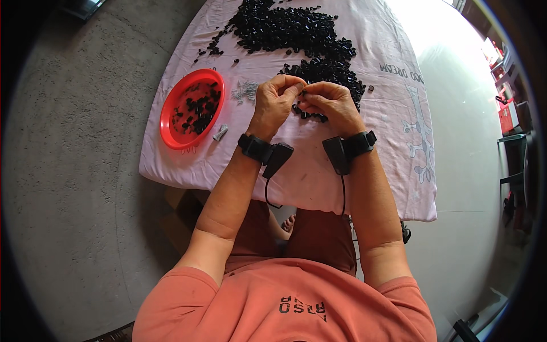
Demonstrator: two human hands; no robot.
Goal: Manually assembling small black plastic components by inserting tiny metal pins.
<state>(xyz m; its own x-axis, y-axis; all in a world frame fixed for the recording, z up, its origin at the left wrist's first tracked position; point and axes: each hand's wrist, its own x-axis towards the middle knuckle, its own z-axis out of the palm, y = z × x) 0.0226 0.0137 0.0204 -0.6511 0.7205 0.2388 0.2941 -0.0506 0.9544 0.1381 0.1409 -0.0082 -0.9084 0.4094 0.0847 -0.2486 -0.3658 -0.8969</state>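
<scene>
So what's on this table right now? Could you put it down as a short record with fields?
Surface: table under a pale pink cloth
Left hand: fingertips pinched on a small black plastic part, meeting the right hand
Right hand: fingertips pinched on the same part
Wrists: black strap-on devices with cables
Heap: large pile of small black plastic pieces beyond the hands
Dish: round red plastic plate holding some black pieces, left of the hands
Metal bits: small silvery pieces beside the plate

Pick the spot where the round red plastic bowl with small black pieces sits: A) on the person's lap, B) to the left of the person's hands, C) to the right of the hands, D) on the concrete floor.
B: the round red plastic bowl rests on the pale cloth-covered table, left of the left hand and right hand, which meet over the black pieces.
</scene>
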